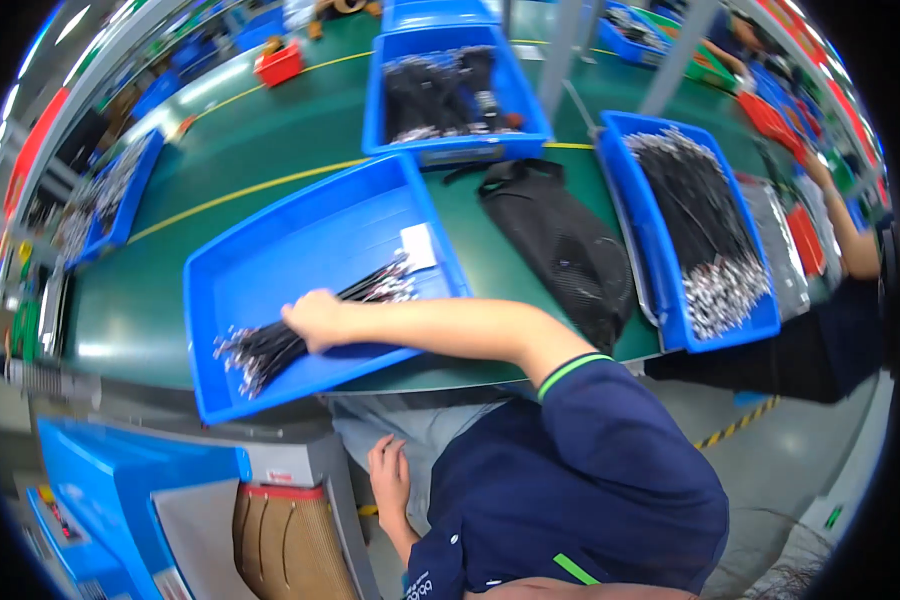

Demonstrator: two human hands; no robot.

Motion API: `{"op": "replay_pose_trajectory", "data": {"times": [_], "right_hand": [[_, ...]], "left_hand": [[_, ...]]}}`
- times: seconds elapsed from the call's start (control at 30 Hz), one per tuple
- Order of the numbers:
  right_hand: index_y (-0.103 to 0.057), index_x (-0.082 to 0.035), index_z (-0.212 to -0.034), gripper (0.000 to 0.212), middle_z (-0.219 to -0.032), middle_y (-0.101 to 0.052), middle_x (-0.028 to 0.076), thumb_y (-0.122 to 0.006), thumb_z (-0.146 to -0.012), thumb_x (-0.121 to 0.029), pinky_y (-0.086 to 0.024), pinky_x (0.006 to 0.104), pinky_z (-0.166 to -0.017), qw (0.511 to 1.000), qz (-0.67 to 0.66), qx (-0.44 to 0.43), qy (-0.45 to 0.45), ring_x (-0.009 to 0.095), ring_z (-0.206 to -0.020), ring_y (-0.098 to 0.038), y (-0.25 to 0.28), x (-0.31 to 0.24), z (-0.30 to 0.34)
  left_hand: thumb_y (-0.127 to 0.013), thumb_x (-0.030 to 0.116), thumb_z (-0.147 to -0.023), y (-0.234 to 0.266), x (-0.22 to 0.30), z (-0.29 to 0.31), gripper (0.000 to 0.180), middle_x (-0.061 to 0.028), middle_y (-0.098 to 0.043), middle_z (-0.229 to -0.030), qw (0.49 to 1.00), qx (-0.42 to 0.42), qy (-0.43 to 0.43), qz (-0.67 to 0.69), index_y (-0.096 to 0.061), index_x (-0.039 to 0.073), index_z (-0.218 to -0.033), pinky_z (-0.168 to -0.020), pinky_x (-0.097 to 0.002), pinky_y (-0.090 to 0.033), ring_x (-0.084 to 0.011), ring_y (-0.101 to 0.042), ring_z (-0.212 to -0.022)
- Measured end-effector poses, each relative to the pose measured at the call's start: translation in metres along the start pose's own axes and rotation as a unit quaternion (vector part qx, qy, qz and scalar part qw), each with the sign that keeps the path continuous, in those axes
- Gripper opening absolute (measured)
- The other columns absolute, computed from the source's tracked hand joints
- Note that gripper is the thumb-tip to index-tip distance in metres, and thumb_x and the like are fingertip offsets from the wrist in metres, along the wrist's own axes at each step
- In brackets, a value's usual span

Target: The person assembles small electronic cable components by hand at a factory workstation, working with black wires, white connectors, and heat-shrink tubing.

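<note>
My right hand (315, 320) is closed around the middle of a bundle of black cables (272, 347), inside a large blue plastic bin (270, 265). Silvery connector ends fan out on both sides of the fist. A white label (418, 246) lies in the bin near the bundle's far end. My left hand (389, 473) hangs low in front of my body, below the table edge, its fingers slightly bent and apart with nothing in them.
More black cables fill a blue bin (375, 125) at the back and another (775, 305) on the right. A black backpack (560, 250) lies between them on the green table (300, 140). Lower left stands a blue machine casing (110, 480) by corrugated cardboard (290, 545). A co-worker's arm (845, 225) reaches in at right.
</note>
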State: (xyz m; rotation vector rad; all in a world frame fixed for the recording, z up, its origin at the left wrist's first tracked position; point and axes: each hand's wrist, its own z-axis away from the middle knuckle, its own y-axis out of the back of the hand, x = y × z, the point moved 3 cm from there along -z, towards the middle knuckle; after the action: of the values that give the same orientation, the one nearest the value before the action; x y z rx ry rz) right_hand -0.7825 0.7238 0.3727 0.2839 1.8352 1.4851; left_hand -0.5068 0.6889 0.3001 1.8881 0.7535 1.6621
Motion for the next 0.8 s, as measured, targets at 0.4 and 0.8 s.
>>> {"op": "replay_pose_trajectory", "data": {"times": [0.4,0.8], "right_hand": [[-0.053,0.002,-0.109,0.074,-0.102,-0.062,0.023,-0.084,-0.056,-0.039,-0.047,0.0419,-0.086,0.979,-0.049,-0.192,-0.051,0.037,-0.1,-0.058,-0.007,-0.074,-0.099],[-0.059,-0.001,-0.104,0.049,-0.099,-0.063,0.021,-0.076,-0.066,-0.027,-0.047,0.0418,-0.084,0.992,-0.082,-0.083,-0.055,0.036,-0.096,-0.06,0.022,-0.107,-0.116]], "left_hand": [[-0.058,0.001,-0.08,0.117,-0.076,-0.006,0.02,-0.0102,-0.057,-0.108,0.998,0.052,-0.025,-0.005,-0.062,0.007,-0.098,-0.083,-0.0391,-0.046,-0.031,-0.055,-0.098],[-0.06,0.001,-0.078,0.142,-0.1,0.012,0.021,-0.0099,-0.057,-0.108,0.998,0.058,-0.031,-0.003,-0.062,0.008,-0.099,-0.082,-0.0389,-0.046,-0.0305,-0.056,-0.097]]}}
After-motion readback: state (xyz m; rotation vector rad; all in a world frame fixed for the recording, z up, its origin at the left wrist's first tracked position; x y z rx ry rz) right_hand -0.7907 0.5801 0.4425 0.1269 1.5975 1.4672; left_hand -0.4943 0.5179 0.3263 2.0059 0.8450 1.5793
